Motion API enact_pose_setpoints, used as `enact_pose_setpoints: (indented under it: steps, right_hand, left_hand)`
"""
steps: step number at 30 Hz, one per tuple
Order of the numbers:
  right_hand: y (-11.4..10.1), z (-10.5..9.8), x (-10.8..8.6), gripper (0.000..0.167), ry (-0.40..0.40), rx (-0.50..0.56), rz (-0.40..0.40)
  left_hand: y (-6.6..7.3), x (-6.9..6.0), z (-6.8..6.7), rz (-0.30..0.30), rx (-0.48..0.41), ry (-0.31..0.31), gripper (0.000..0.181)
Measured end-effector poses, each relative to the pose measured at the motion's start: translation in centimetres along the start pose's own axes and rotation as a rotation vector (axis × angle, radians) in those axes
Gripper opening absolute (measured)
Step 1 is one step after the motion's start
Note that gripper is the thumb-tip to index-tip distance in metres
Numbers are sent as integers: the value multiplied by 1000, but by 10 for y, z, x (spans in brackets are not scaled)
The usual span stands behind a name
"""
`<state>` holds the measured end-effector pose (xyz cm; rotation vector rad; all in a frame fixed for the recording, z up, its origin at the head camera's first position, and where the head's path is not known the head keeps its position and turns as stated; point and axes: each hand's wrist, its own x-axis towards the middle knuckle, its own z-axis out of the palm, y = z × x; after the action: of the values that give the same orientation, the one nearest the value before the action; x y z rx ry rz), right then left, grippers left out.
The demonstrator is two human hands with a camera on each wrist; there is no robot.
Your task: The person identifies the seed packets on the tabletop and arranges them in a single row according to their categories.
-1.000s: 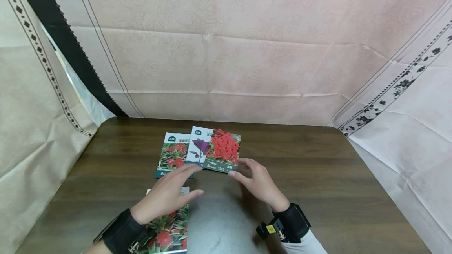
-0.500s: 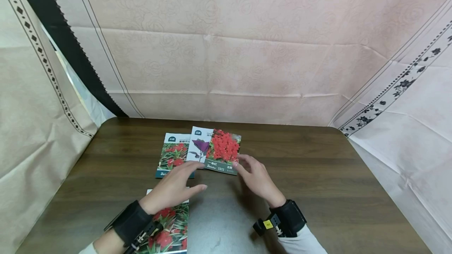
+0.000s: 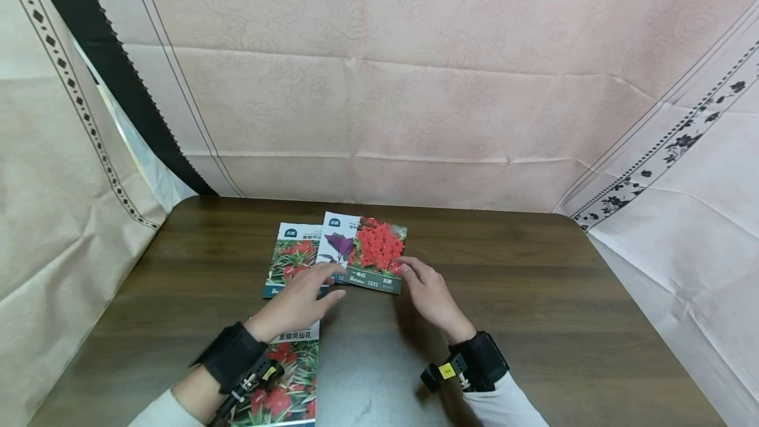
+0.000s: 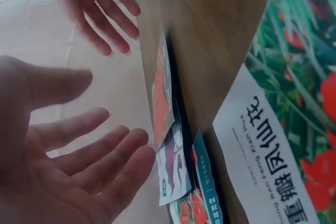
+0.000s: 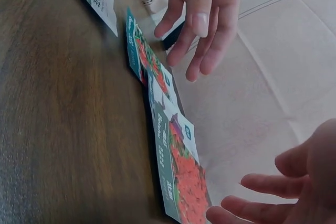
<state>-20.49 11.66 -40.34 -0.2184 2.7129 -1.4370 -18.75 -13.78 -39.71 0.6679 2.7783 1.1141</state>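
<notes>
My left hand [image 3: 299, 305] hovers over the lower edges of two overlapping flower seed packets, its fingers loosely bent and holding nothing. The upper packet [image 3: 379, 249] has bright red blossoms on the right and a purple flower on a white strip. Partly beneath it lies another packet [image 3: 293, 252] with red flowers and green leaves. At the upper packet's right edge is my right hand [image 3: 431, 295], fingers relaxed around nothing; whether a fingertip touches the packet I cannot tell. In the left wrist view both hands show spread fingers, with the packets [image 4: 163, 98] beside them.
A larger seed packet [image 3: 290, 381] with red flowers lies nearer me, partly covered by my left forearm. All rest on a dark wooden table [image 3: 534, 295]. Behind its far edge hangs a pale patterned cloth [image 3: 379, 97], with more cloth at both sides.
Both hands have shifted slightly farther from me, the left one also to the right. More of the near packet's white top shows. The two far packets lie almost where they were.
</notes>
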Motion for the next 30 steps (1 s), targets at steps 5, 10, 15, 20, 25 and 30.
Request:
enact_pose_setpoints:
  steps: [5, 10, 15, 20, 25, 30]
  right_hand:
    - [2, 0, 4, 37, 1, 17, 13]
    - [3, 2, 7, 37, 5, 39, 25]
    - [5, 5, 9, 36, 17, 46, 19]
    - [6, 8, 13, 36, 40, 20, 2]
    - [6, 11, 18, 36, 49, 13, 34]
    - [5, 12, 23, 36, 62, 55, 92]
  left_hand:
    - [-3, 7, 0, 10, -23, 11, 34]
    - [-7, 13, 1, 15, -59, 11, 32]
    - [-10, 18, 2, -10, -77, 15, 32]
    - [-10, 23, 5, -42, -74, 27, 30]
    - [-13, 28, 6, -47, -79, 33, 30]
    - [-14, 32, 6, -59, -82, 37, 31]
